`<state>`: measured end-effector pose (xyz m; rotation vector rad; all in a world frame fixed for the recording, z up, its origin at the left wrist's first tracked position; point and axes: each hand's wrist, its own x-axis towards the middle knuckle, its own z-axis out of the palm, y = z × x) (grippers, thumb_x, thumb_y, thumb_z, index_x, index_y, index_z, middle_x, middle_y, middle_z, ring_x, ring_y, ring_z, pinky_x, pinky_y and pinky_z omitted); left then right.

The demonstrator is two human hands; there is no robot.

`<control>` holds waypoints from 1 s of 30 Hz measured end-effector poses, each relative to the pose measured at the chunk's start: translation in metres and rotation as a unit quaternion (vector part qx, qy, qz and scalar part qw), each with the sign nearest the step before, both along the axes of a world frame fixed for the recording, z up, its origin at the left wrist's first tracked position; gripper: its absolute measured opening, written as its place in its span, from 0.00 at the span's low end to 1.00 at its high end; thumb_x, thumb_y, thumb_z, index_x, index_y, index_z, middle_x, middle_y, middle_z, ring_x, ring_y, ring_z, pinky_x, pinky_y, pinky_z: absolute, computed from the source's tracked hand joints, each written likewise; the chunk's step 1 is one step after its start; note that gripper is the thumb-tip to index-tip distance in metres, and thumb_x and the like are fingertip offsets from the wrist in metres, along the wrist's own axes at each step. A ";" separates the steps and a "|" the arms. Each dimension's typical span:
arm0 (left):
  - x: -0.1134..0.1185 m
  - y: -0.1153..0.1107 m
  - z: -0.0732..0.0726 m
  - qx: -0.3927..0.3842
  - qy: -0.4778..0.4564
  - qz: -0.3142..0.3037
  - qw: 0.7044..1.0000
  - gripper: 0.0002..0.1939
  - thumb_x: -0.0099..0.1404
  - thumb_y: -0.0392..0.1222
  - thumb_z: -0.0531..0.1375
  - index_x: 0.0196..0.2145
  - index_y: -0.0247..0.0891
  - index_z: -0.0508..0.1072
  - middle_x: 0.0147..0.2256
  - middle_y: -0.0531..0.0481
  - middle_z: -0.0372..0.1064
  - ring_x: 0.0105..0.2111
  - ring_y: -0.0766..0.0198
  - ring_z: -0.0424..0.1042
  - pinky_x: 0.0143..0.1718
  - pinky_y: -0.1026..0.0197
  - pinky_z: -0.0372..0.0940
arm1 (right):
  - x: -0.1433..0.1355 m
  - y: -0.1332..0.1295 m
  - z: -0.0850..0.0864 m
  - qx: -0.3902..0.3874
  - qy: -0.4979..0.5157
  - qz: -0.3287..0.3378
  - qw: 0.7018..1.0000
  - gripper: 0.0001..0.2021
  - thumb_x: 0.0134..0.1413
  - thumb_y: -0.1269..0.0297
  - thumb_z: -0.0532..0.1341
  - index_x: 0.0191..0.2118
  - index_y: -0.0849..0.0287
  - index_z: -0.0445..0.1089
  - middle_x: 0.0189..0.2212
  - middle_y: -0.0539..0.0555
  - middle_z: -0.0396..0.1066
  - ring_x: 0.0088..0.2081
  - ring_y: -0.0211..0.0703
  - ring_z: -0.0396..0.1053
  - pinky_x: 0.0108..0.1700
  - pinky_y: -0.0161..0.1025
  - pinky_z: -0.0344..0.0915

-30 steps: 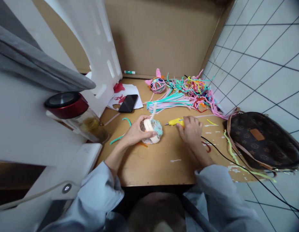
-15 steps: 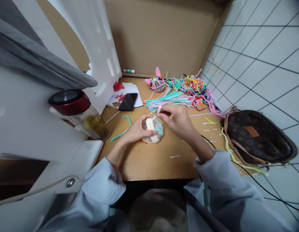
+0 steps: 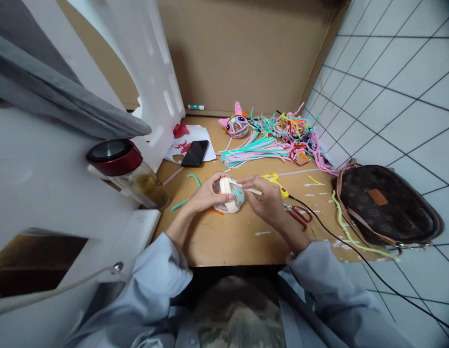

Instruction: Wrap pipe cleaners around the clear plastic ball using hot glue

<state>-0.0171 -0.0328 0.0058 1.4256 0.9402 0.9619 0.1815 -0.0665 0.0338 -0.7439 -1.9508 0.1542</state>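
Observation:
My left hand point(image 3: 205, 194) is closed around the side of a small round ball point(image 3: 227, 205), its thumb across the front. Cream-white fuzzy strips band the middle of the ball, and teal shows on its right side. My right hand point(image 3: 265, 199) pinches a white pipe cleaner point(image 3: 254, 191) at the ball's right edge; the far end of it leads to the white band. Just behind my right hand lies a yellow hot glue gun point(image 3: 278, 186), partly covered. Red-handled scissors point(image 3: 301, 213) rest by my right wrist, their blades partly hidden.
Behind are bundled pipe cleaners point(image 3: 255, 153), a tangled colourful heap point(image 3: 295, 126) and a pink-eared ball figure point(image 3: 238, 126). A phone point(image 3: 195, 153) lies on paper at the left, near a red-lidded bottle point(image 3: 144, 186). A brown handbag point(image 3: 387, 203) and black cable point(image 3: 329, 233) are at the right.
My right hand has moved down and right along the ball, bringing the white pipe cleaner from upright to lying sideways. The glue gun and scissors have come into sight behind it.

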 end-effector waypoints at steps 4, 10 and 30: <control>-0.001 0.001 0.000 -0.005 0.006 -0.008 1.000 0.35 0.41 0.46 0.74 0.46 0.37 0.67 0.35 0.53 0.69 0.34 0.64 0.67 0.39 0.61 0.65 | -0.002 0.001 -0.007 0.022 0.020 0.003 1.000 0.09 0.56 0.76 0.58 0.36 0.53 0.68 0.38 0.52 0.81 0.40 0.42 0.79 0.43 0.42 0.73; -0.003 0.002 0.000 -0.007 0.007 -0.011 1.000 0.37 0.41 0.50 0.74 0.47 0.37 0.67 0.38 0.50 0.70 0.36 0.62 0.68 0.40 0.61 0.65 | -0.007 0.006 -0.022 0.068 0.063 0.013 0.996 0.11 0.54 0.77 0.60 0.39 0.52 0.69 0.38 0.52 0.81 0.40 0.43 0.79 0.44 0.45 0.72; -0.005 0.000 0.004 -0.010 0.016 -0.026 0.999 0.35 0.42 0.46 0.74 0.47 0.36 0.67 0.37 0.52 0.69 0.36 0.63 0.68 0.39 0.61 0.65 | -0.001 0.009 -0.039 0.109 0.016 -0.015 0.994 0.12 0.57 0.76 0.56 0.41 0.52 0.68 0.39 0.54 0.80 0.42 0.43 0.79 0.43 0.45 0.71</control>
